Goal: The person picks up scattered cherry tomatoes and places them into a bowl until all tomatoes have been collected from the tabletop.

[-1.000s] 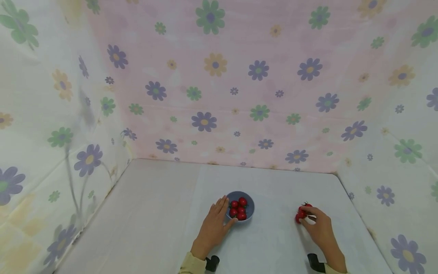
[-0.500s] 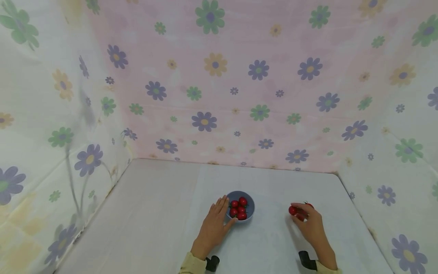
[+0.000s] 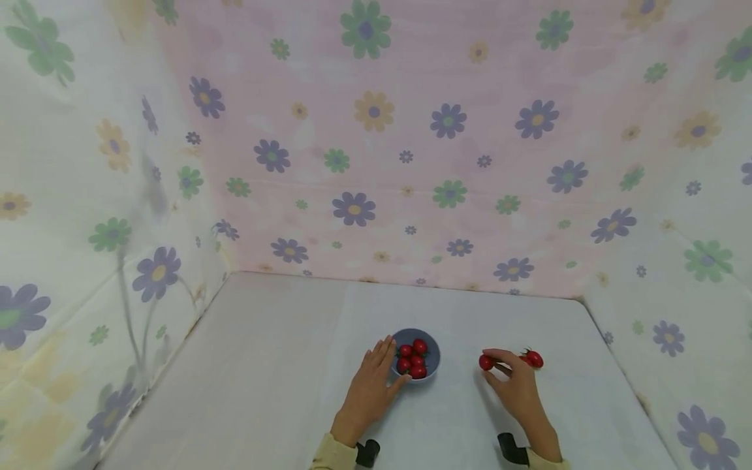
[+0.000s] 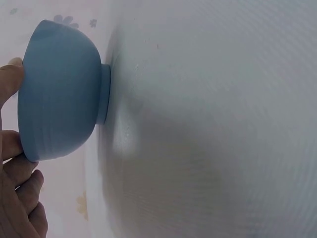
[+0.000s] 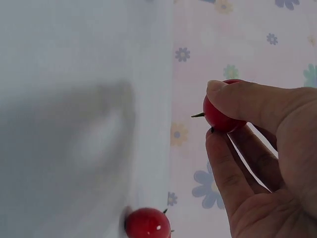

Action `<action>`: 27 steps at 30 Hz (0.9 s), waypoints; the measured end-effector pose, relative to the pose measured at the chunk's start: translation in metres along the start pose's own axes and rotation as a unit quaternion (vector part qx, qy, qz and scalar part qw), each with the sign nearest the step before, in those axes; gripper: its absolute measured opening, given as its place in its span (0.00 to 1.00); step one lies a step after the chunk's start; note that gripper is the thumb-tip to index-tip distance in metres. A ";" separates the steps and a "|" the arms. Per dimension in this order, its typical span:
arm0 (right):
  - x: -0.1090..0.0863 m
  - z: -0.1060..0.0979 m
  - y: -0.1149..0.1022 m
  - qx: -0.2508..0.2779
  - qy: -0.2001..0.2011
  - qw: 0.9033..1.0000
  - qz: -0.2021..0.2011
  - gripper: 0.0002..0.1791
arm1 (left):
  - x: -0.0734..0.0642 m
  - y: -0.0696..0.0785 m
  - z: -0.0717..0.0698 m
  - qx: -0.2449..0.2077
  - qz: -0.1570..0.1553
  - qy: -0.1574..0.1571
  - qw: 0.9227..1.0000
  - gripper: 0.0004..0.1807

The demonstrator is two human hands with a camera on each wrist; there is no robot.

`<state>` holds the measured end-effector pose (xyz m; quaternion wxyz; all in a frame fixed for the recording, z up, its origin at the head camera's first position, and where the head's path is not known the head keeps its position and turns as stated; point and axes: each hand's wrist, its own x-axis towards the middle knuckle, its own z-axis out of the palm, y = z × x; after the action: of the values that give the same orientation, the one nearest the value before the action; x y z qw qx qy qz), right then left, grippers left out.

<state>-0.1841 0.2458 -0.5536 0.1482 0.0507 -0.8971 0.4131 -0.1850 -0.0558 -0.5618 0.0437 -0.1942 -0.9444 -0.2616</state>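
Observation:
A small blue-grey bowl with several red cherry tomatoes inside stands on the table. My left hand lies at its left side, fingers straight and thumb spread, touching the rim. From the side, the bowl sits upright on its foot. To the right, my right hand pinches one cherry tomato between thumb and fingertips. In the right wrist view this tomato has a green stem and is held above the table. Beyond that hand lie loose tomatoes, partly hidden by the fingers.
The white-covered table has a pink flowered cloth hanging behind it. Pale flowered cloths stand on the left and right sides. Near the held tomato, another tomato rests on the table in the right wrist view.
My right hand has moved left, carrying the pinched tomato away from the loose ones and nearer to the bowl. My left hand has stayed at the bowl.

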 end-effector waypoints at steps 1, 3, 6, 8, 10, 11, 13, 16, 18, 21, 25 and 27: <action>0.000 0.002 -0.001 0.005 0.000 1.000 -0.002 0.25 | 0.000 0.000 0.000 0.002 0.000 0.001 1.000 0.42; -0.001 0.006 -0.002 0.013 -0.001 1.000 -0.006 0.25 | 0.000 0.000 0.000 0.003 0.001 0.003 1.000 0.42; -0.001 0.012 -0.004 0.026 0.000 1.000 -0.009 0.26 | 0.000 0.000 0.000 0.004 0.002 0.004 1.000 0.42; -0.001 0.016 -0.006 0.035 0.001 0.999 -0.013 0.26 | 0.000 0.000 0.000 0.005 0.001 0.003 1.000 0.42; -0.002 0.020 -0.007 0.042 0.003 0.999 -0.020 0.26 | 0.001 0.000 0.001 0.004 0.000 0.002 1.000 0.42; -0.003 0.022 -0.008 0.051 0.005 0.998 -0.024 0.26 | 0.001 -0.001 0.001 0.003 0.000 0.002 1.000 0.42; -0.004 0.026 -0.010 0.064 0.010 0.997 -0.039 0.26 | 0.001 -0.001 0.001 0.001 0.001 0.002 1.000 0.42; -0.004 0.032 -0.013 0.085 0.017 0.994 -0.064 0.27 | 0.001 -0.002 0.002 0.000 0.004 0.004 1.000 0.42; -0.004 0.035 -0.016 0.100 0.020 0.992 -0.081 0.27 | 0.001 -0.002 0.002 0.003 0.005 0.004 1.000 0.42; -0.002 0.039 -0.023 0.113 0.026 0.988 -0.103 0.28 | 0.001 -0.003 0.002 0.006 0.005 0.005 1.000 0.42; -0.003 0.038 -0.043 0.121 0.030 0.985 -0.121 0.29 | 0.000 -0.004 0.002 0.007 0.004 0.001 1.000 0.42; -0.003 0.036 -0.055 0.122 0.026 0.985 -0.118 0.28 | 0.000 -0.004 0.002 0.009 0.001 -0.002 1.000 0.42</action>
<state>-0.1773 0.1829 -0.5369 0.2120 0.1634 -0.8233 0.5006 -0.1865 -0.0577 -0.5654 0.0442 -0.1952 -0.9467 -0.2525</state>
